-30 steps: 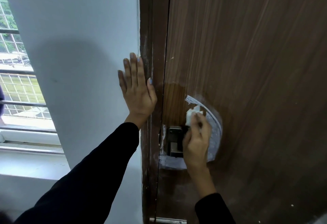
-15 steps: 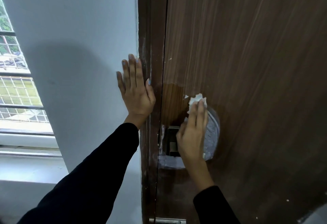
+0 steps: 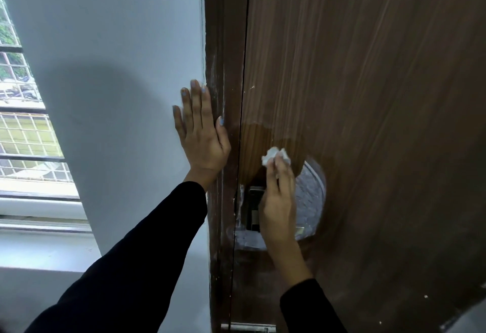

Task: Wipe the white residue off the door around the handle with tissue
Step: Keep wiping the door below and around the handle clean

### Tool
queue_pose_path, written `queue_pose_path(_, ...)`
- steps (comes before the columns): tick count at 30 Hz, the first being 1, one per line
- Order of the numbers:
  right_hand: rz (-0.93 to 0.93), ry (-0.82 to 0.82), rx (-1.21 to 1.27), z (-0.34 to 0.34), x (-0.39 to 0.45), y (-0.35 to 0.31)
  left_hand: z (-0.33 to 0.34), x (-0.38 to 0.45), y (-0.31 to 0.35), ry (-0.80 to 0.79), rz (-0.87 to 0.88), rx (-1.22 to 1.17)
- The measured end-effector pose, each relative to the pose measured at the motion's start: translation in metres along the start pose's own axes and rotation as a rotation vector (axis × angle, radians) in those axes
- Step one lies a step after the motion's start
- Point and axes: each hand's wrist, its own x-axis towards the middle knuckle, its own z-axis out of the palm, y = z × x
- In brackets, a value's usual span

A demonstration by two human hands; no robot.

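The right hand (image 3: 279,201) is raised against the brown door (image 3: 381,122), its fingers pinched together on a crumpled white tissue (image 3: 274,157) that is pressed to the wood just above the lock. Under the hand and to its right lies the white residue (image 3: 310,198), a rounded pale patch that curves around the metal handle plate (image 3: 253,209), with more of it smeared below the plate; most of the plate is hidden behind the hand. Above the tissue the wood looks darker and cleaner, edged by a faint pale line. To the left, the left hand (image 3: 201,135) lies flat with fingers together and extended, palm on the white wall (image 3: 118,69), its thumb resting on the dark door frame (image 3: 223,69). Both arms wear black sleeves. Far left is a barred window (image 3: 23,122).
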Motion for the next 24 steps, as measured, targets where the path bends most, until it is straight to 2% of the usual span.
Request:
queue_pose_path(5,0.129,0.080,0.001,-0.020,-0.018,0.042,0.001,0.000,0.000,0.012,-0.003,0.010)
queue_pose_path(8,0.210,0.213,0.085,-0.027,0.003,0.046,0.003,0.000,-0.001,0.027,0.000,0.018)
queue_pose_path(10,0.169,0.171,0.123,-0.026,0.011,0.034,0.004,-0.001,-0.002,0.034,0.002,0.024)
queue_pose_path(14,0.064,-0.032,0.143,-0.020,-0.018,0.032,0.004,-0.001,-0.002,0.035,0.000,0.033)
queue_pose_path(16,0.158,0.020,0.158,-0.024,-0.024,0.043,0.005,-0.001,-0.001,0.037,0.004,0.037)
queue_pose_path(18,0.247,0.147,0.176,-0.027,-0.017,0.049,0.005,-0.001,0.000,0.041,0.002,0.041)
queue_pose_path(20,0.234,0.205,0.191,-0.025,-0.008,0.042,0.006,-0.001,-0.001,0.051,0.002,0.044)
queue_pose_path(24,0.116,-0.032,0.213,-0.016,-0.015,0.030,0.006,0.000,-0.002,0.063,0.009,0.040)
